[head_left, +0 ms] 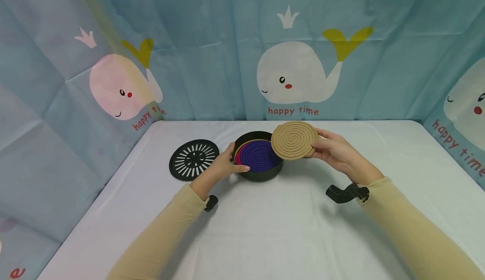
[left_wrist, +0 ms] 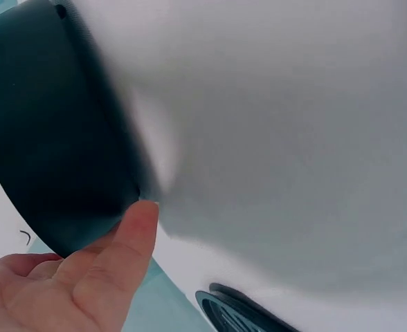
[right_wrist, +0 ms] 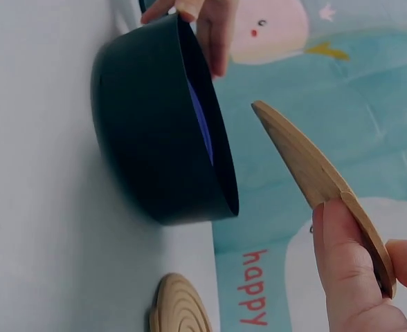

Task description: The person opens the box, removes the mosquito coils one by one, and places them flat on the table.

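Observation:
My right hand [head_left: 335, 150] pinches a tan mosquito coil [head_left: 293, 140] at its right edge, thumb on the near face. The coil is tilted and raised over the right side of a round black tin [head_left: 261, 175]. A purple coil [head_left: 259, 156] lies in the tin, with pink and yellow edges showing beneath it. My left hand [head_left: 223, 164] grips the tin's left side, thumb at the front and fingers behind. In the right wrist view, the held coil [right_wrist: 321, 180] is seen edge-on, apart from the tin [right_wrist: 148, 124]. Part of another tan coil [right_wrist: 183, 308] shows there on the table.
A black slotted lid [head_left: 177, 171] lies flat on the white table [head_left: 265, 229], left of the tin. Blue cloth printed with whales [head_left: 295, 71] hangs behind the table and at its sides. Black wrist mounts [head_left: 341, 194] stick out below the sleeves.

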Tool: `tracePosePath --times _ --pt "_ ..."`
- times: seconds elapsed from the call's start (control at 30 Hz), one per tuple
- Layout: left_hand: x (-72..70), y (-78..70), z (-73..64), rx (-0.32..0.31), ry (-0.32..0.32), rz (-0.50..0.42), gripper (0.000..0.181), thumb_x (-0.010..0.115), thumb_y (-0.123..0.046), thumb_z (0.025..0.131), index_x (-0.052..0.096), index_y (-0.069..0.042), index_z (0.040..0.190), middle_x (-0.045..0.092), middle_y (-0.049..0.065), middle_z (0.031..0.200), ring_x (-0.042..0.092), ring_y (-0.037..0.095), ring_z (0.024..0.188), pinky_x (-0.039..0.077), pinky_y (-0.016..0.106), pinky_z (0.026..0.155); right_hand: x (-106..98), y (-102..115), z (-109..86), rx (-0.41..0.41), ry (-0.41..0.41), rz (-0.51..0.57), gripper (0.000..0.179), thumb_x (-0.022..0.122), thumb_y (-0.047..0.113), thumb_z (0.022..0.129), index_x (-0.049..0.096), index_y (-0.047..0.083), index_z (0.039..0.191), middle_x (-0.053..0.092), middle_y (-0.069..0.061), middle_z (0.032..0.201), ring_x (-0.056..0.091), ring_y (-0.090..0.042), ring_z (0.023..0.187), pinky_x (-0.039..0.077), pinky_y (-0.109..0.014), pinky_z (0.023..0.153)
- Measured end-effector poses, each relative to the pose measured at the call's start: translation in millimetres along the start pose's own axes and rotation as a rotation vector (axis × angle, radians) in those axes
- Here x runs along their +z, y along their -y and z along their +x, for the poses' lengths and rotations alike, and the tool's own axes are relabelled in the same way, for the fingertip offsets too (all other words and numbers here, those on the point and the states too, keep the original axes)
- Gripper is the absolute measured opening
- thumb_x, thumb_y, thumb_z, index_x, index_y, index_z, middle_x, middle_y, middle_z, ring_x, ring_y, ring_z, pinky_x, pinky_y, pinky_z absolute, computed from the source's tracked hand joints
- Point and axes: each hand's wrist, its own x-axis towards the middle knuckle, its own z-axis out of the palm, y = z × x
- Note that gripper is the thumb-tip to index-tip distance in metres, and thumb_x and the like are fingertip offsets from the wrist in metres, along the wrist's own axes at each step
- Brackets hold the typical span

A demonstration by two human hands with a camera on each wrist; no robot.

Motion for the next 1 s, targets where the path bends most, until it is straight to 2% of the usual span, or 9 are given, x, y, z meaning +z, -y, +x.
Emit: tracePosePath --times 0.13,0.37,0.53,0.6,1.0 --pt "-1.0 -0.5 0.5 0.01 0.009 0.028 0.103 0.078 -0.024 0.085 0.007 -0.004 0.156 0.013 0.016 0.16 0.02 0.034 0.144 0.023 0.05 0.114 -8 2 -5.6 -0.007 -0.016 0.012 0.069 0.04 -0.006 0.1 0.001 0.003 0.156 0.014 -0.031 0.153 0.066 -0.008 0.096 0.054 -0.026 0.083" --pt "-3.1 -1.2 0.7 0.005 0.009 0.052 0.103 0.078 -0.026 0.085 0.006 -0.005 0.156 0.012 0.015 0.161 0.019 0.034 0.144 0.023 0.05 0.114 -22 4 -13.4 -0.011 -0.036 0.057 0.073 0.045 -0.005 0.099 0.001 0.006 0.156 0.029 -0.022 0.143 0.067 -0.011 0.097 0.054 -0.029 0.084" --pt "-3.0 -0.9 1.5 0.022 0.013 0.047 0.103 0.077 -0.025 0.085 0.006 -0.004 0.156 0.01 0.014 0.161 0.015 0.032 0.146 0.02 0.048 0.115 -32 6 -19.4 -0.02 -0.051 0.081 0.076 0.048 -0.005 0.099 -0.001 0.006 0.156 0.053 -0.007 0.12 0.067 -0.012 0.096 0.055 -0.029 0.082" --pt "-2.5 -0.4 1.9 0.026 0.014 0.039 0.103 0.078 -0.025 0.085 0.006 -0.003 0.156 0.009 0.015 0.161 0.014 0.032 0.146 0.019 0.048 0.116 -37 6 -21.6 -0.027 -0.053 0.078 0.077 0.048 -0.006 0.098 -0.002 0.006 0.156 0.059 -0.001 0.111 0.067 -0.012 0.096 0.055 -0.029 0.081" --pt "-0.2 3.8 0.8 0.026 0.011 0.001 0.104 0.078 -0.023 0.085 0.005 -0.005 0.156 0.011 0.014 0.161 0.013 0.031 0.146 0.02 0.049 0.115 -55 7 -32.6 -0.055 -0.049 0.128 0.08 0.045 -0.01 0.098 -0.009 0.004 0.154 0.067 0.0 0.104 0.068 -0.014 0.095 0.056 -0.029 0.079"
